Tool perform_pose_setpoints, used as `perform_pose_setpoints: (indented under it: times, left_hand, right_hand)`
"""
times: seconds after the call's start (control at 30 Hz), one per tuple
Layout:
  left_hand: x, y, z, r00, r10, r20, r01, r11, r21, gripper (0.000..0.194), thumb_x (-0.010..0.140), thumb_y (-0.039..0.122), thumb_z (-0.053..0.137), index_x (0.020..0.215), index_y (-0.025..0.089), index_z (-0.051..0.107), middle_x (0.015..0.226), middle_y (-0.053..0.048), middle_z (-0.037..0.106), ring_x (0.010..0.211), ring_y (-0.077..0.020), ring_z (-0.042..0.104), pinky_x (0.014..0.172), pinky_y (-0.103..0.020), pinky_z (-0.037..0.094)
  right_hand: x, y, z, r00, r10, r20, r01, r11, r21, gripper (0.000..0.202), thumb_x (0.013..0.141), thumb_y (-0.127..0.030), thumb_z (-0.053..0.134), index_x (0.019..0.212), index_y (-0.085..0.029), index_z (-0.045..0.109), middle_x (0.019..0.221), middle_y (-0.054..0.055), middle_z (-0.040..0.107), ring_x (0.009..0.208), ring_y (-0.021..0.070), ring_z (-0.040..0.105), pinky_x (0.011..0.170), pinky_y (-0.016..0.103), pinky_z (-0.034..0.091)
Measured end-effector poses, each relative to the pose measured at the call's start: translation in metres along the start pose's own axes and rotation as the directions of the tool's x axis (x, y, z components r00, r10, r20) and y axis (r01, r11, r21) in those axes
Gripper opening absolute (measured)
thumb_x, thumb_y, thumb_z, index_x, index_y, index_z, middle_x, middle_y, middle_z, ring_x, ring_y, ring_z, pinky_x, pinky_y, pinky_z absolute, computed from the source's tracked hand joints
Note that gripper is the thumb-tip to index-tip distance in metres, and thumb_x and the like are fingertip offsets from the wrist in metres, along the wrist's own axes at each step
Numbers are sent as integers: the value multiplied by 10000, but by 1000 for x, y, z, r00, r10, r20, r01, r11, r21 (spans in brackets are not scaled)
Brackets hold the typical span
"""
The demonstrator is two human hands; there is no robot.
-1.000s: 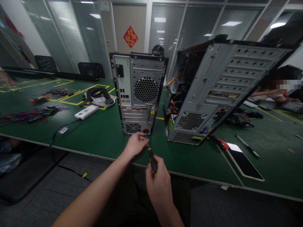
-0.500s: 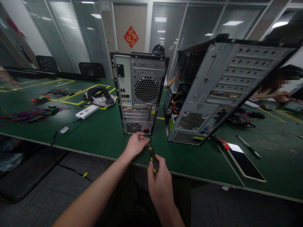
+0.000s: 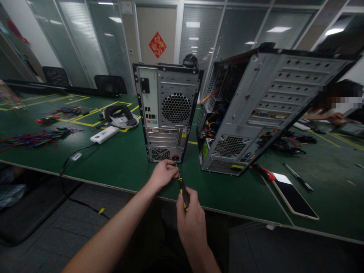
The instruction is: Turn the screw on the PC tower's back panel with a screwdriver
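Well, little has shifted: near the bench's (image 3: 119, 163) front edge, the right hand (image 3: 191, 216) grips a screwdriver (image 3: 182, 185); the left hand (image 3: 163, 174), pinching its shaft by the computer (image 3: 169, 113), seemingly steadies it.

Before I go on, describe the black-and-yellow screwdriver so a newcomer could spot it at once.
On the green table, find the smaller grey-and-black metal computer tower. Just in front of its lower right corner is the slim black-and-yellow screwdriver. It is held in the bare right hand, unlike the red-and-black tool lying farther right.
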State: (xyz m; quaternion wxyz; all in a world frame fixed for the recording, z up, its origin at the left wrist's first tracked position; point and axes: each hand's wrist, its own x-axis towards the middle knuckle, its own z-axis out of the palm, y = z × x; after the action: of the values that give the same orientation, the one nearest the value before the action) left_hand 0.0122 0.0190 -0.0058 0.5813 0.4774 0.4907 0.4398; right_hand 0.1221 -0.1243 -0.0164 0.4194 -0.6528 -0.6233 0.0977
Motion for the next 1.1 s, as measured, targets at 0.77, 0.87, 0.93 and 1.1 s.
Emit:
perform_pose_setpoints:
  times: [0.77, 0.87, 0.93, 1.1]
  left_hand:
    - [1, -3, -1, 998, 69, 8, -70, 991, 116, 287, 839, 123, 707, 1105, 107, 599, 679, -32, 727, 612, -158, 696, 629, -234, 525]
    - [0, -3, -1, 997, 70, 8, -71, 992, 108, 284, 836, 121, 708, 1100, 112, 604, 686, -28, 727, 623, -160, 699, 637, -236, 528]
    - [0, -3, -1, 997, 71, 8, -71, 992, 107, 283, 837, 118, 704, 1103, 111, 606, 691, -28, 728, 630, -160, 701, 644, -239, 533]
    - [1, -5, -2, 997, 77, 12, -78, 992, 103, 292, 837, 125, 706, 1113, 111, 611, 702, -30, 732, 637, -162, 707, 656, -248, 542]
  right_hand:
    - [-4, 1, 1, 998, -51, -32, 51, 999, 4, 297, 1055, -340, 401, 1214, -158, 574, 1062, 135, 749, 956, 268, 756, 784, 358, 593]
    - [-4, 0, 1, 998, -53, -39, 53, 999, -3, 298, 1052, -337, 403, 1211, -155, 578, 1057, 136, 750, 942, 270, 760, 769, 361, 597]
    - [-4, 0, 1, 998, -53, -40, 53, 999, -7, 298, 1051, -336, 405, 1210, -157, 581, 1051, 135, 752, 934, 269, 762, 763, 360, 598]
    - [-4, 2, 1, 998, -55, -41, 55, 998, -6, 297, 1050, -332, 405, 1213, -158, 582, 1063, 138, 753, 949, 261, 760, 776, 348, 597]
